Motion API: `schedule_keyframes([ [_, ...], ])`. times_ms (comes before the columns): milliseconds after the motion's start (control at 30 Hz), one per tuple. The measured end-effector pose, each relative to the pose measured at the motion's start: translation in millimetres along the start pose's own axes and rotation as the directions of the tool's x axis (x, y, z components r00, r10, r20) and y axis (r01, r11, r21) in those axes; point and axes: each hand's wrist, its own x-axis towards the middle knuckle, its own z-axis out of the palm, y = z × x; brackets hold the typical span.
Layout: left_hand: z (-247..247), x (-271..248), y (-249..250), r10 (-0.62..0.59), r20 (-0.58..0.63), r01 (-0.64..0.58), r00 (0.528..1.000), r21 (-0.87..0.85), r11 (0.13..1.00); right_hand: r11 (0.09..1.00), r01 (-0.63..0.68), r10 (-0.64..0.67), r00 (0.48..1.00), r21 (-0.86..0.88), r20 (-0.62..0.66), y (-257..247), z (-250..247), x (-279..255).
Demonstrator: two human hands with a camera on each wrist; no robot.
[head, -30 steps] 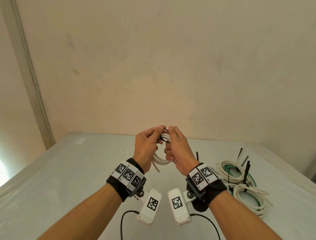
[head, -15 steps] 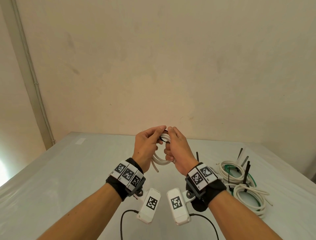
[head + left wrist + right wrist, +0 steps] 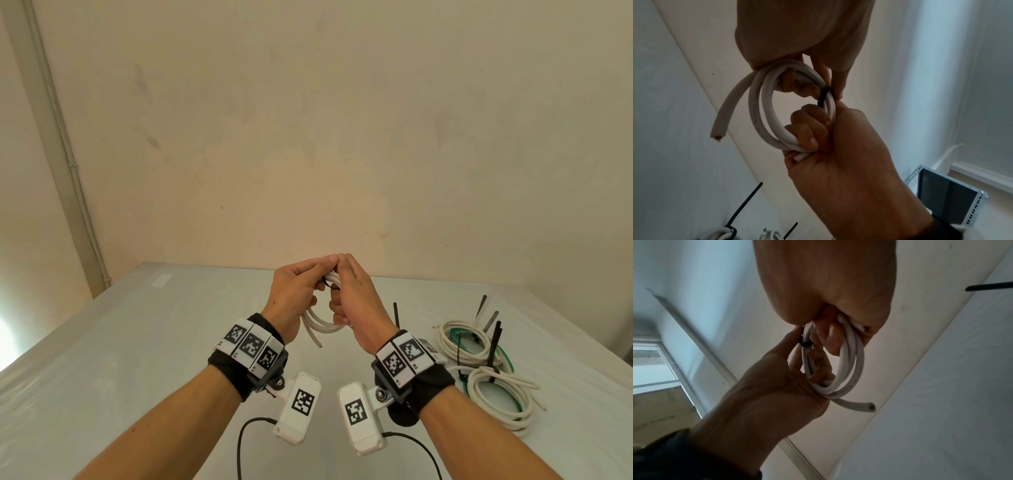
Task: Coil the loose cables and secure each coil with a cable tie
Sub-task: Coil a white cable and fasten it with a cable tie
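Above the table I hold a small white cable coil between both hands. My left hand grips its left side, fingers through the loop, thumb and forefinger at the black cable tie wrapped round the top. My right hand curls round the coil's right side. In the left wrist view the tie crosses the coil, with the right hand below. In the right wrist view the coil hangs from the right hand, with the left hand beside the tie. One cut cable end hangs free.
Two tied coils, one white and green and one white, lie on the grey table at the right, black tie tails standing up. Another black tail rises behind my right wrist. A wall stands close behind the table.
The thumb and fingertips of the two hands have drawn slightly closer over the tie. The coil stays in the same place.
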Motion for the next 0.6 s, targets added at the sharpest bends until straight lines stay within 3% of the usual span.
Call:
schedule_keyframes([
  [233, 0, -2, 6, -0.027, 0.002, 0.027, 1.000, -0.082, 0.996, 0.998, -0.052, 0.049, 0.996, 0.039, 0.078, -8, -1, 1],
  [400, 2, -5, 14, 0.072, -0.067, -0.073, 0.995, -0.017, 0.997, 0.980, -0.132, 0.118, 0.988, 0.152, 0.098, -8, 0, 1],
  [600, 1, -10, 10, -0.028, 0.029, 0.030, 0.999, -0.071, 0.997, 0.974, -0.145, 0.137, 0.989, 0.174, 0.056, 2, 0, 4],
])
